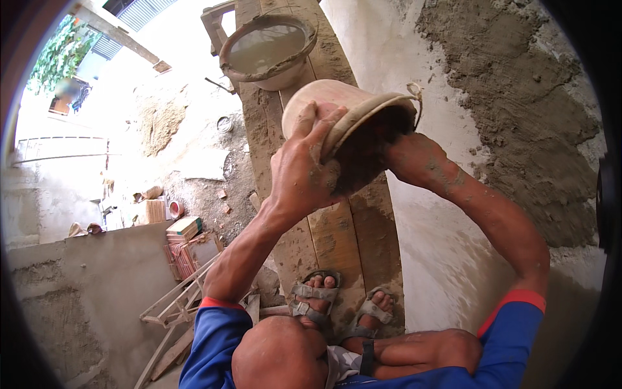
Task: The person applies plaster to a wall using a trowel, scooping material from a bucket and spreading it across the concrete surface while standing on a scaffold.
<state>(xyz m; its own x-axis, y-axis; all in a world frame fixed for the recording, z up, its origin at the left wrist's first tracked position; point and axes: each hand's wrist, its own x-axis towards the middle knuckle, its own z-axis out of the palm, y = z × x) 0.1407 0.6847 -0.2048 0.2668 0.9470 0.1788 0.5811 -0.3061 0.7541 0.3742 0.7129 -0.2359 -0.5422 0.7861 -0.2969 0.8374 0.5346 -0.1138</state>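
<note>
A mud-smeared bucket (pixel 369 110) is tipped on its side in front of me, its mouth turned toward my right. My left hand (pixel 304 155) grips it from the near left side, fingers spread over the outer wall and rim. Inside the dark mouth reaches my right hand (pixel 411 159); its fingers are hidden in there, and the wrist is spattered with wet mortar. A thin wire handle (pixel 416 104) sticks up at the rim's right. Beyond the bucket, a round tub (pixel 269 48) of cloudy water stands on the planks.
I squat on wooden planks (pixel 334 233) in sandals (pixel 315 292). To the right rises a wall with a patch of wet grey mortar (pixel 518 117). Down on the left lie a wooden ladder-like frame (pixel 178 301), stacked tiles (pixel 191 249) and rubble beside a low wall (pixel 116 279).
</note>
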